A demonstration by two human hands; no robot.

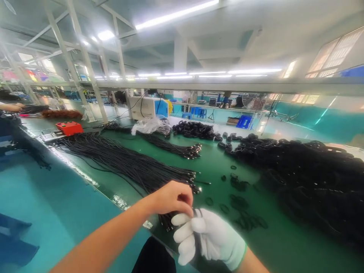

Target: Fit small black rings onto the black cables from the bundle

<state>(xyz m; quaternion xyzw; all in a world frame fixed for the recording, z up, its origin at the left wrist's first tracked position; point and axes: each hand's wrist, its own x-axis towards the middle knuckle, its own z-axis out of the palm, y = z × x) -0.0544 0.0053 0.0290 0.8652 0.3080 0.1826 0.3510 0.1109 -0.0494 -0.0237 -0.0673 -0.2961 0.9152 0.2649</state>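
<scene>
My left hand [170, 197] is bare and pinches the top of a thin black cable [196, 233]. My right hand [207, 239], in a white glove, is closed around the same cable, low in the view near the table's front edge. Just behind my hands lies a big bundle of long black cables [125, 161] with metal plug ends, fanned across the green table [210, 163]. Small black ties [239, 199] lie loose to the right of my hands.
A large heap of coiled black cables [309, 178] fills the right side. A second cable bundle [170, 146], a plastic bag [148, 125], a red device [69, 127] and a white machine [142, 107] sit further back. Another person's arm [11, 107] shows at far left.
</scene>
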